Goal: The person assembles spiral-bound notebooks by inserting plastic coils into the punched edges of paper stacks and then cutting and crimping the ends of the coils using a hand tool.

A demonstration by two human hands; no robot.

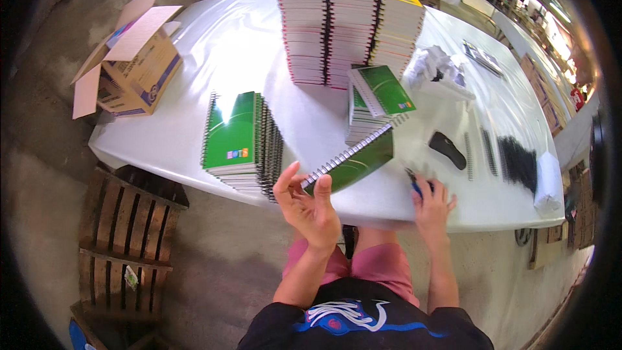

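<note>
My left hand [308, 210] grips the near end of a green spiral notebook [364, 167], thumb on one side and fingers on the other. The notebook is tilted, with its wire binding facing up. On the table to its right, my right hand [433, 206] is closed around a small tool with a blue and dark handle [416, 185], which looks like pliers. Left of my left hand stands a stack of green spiral notebooks [232, 126]. Just beyond the held notebook is a smaller pile of them, topped by a crooked green notebook [383, 91].
Tall stacks of red [304, 32], pink [350, 32] and yellow [396, 26] notebooks stand at the back. Crumpled white plastic [440, 72], a black object [448, 150], black binding coils [517, 161] and a white roll [549, 185] lie rightward. An open carton [144, 74] sits far left.
</note>
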